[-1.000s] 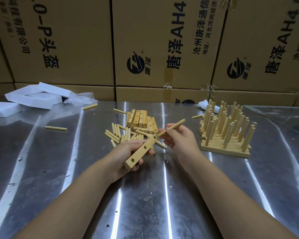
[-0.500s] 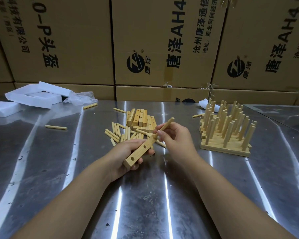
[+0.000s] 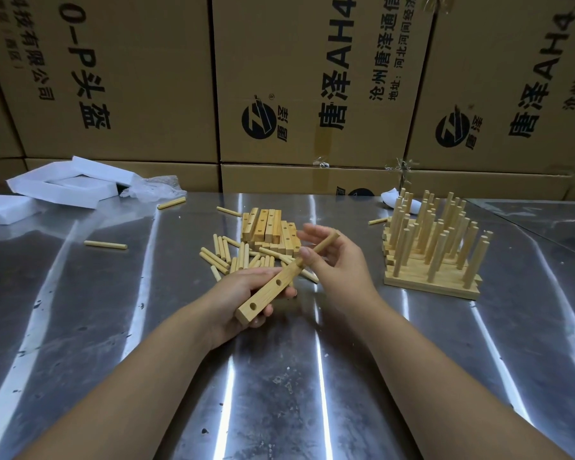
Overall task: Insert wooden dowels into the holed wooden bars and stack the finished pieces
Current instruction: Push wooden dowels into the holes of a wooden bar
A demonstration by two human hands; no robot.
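Note:
My left hand (image 3: 236, 300) grips a holed wooden bar (image 3: 266, 295) from below, held slanted above the metal table (image 3: 279, 376). Two empty holes face me on its near part. A dowel (image 3: 322, 246) stands in the bar's far hole. My right hand (image 3: 339, 263) pinches that dowel near its base with the thumb while the other fingers spread out. Behind the hands lie a pile of loose dowels (image 3: 228, 257) and a stack of bare bars (image 3: 268, 227). Finished pieces (image 3: 432, 250) with upright dowels are stacked at the right.
Cardboard boxes (image 3: 312, 81) form a wall behind the table. White foam pieces (image 3: 70, 185) and crumpled plastic lie at the back left. Stray dowels (image 3: 105, 244) lie on the left half of the table. A second table edge shows at the far right.
My right hand brought the dowel from the air down to the bar's far hole and set it in. The fingers have loosened and spread. My left hand kept the bar nearly still.

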